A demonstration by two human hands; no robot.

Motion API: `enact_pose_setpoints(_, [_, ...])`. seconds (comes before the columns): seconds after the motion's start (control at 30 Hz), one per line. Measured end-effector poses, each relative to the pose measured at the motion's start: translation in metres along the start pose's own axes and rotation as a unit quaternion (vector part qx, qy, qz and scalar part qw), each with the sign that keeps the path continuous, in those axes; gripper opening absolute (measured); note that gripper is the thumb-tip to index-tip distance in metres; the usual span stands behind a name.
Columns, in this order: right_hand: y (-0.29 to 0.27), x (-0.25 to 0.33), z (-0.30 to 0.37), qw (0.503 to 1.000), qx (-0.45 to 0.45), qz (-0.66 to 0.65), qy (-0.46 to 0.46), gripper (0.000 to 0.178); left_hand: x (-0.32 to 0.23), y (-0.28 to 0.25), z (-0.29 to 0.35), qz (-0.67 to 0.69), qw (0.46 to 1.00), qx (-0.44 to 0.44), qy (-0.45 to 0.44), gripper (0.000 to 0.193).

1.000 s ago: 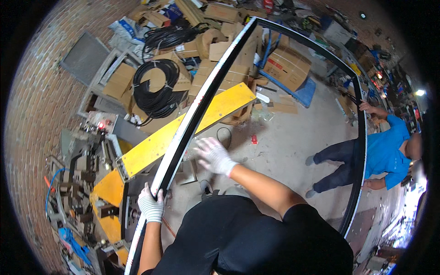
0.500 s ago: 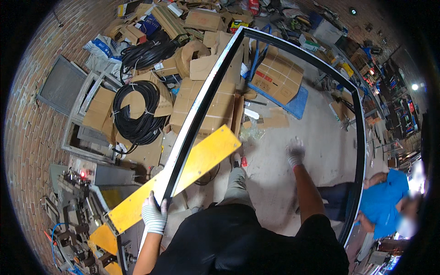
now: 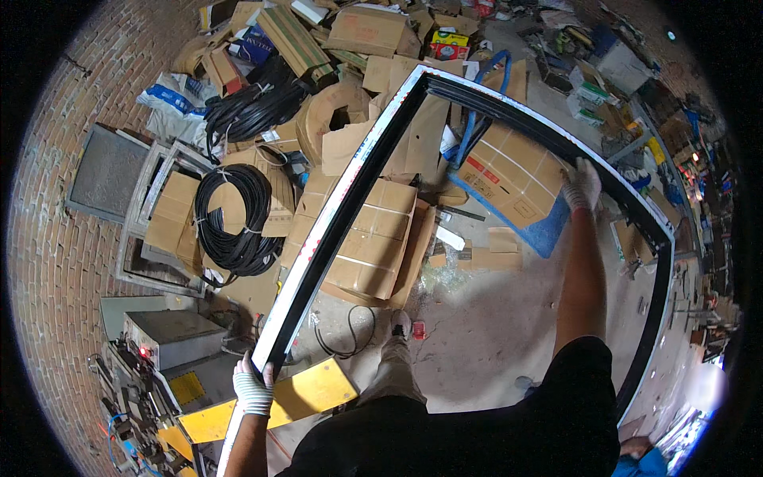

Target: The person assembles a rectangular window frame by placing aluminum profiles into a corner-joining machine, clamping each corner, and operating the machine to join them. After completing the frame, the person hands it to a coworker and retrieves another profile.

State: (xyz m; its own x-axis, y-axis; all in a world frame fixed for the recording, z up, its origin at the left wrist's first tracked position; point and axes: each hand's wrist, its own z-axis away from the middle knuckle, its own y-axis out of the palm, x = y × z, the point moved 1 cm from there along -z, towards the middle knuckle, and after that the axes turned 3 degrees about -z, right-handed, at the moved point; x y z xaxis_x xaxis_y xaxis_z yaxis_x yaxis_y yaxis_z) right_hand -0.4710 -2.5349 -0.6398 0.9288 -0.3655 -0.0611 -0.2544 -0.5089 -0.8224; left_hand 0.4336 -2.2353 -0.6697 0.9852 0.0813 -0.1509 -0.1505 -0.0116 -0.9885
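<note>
Black, white-edged, the angular frame stretches between hands. Left hand clamps it; right hand, I can't tell.

Black short-sleeved top, light trousers, seemingly a whitish shoe; pale gloves on both hands.

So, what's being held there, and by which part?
The left hand grips the large frame by its left bar, low down; the right hand is at the far bar, grip unclear.
</note>
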Motion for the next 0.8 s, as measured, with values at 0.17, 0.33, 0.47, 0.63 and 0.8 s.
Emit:
enact_pose_setpoints(0.17, [0.01, -0.029, -0.089, 0.992, 0.094, 0.078, 0.019, 0.087, -0.004, -0.001, -0.004, -0.019, 1.0, 0.013, -0.014, 0.07])
enact_pose_setpoints(0.33, [0.059, -0.065, -0.127, 0.928, 0.343, -0.109, 0.093, 0.093, -0.011, -0.008, -0.008, -0.048, 0.998, 0.017, -0.028, 0.071])
enact_pose_setpoints(0.47, [0.087, -0.075, -0.123, 0.964, 0.252, -0.069, 0.053, 0.081, -0.024, -0.026, -0.017, -0.01, 0.992, 0.073, -0.098, 0.063])
enact_pose_setpoints(0.63, [0.086, -0.077, -0.134, 0.951, 0.303, -0.046, 0.028, 0.085, -0.04, -0.051, -0.023, 0.077, 0.976, 0.098, -0.18, 0.06])
enact_pose_setpoints(0.8, [0.05, -0.067, -0.125, 0.959, 0.282, -0.022, -0.023, 0.084, -0.04, -0.073, 0.02, 0.095, 0.968, 0.078, -0.219, 0.074])
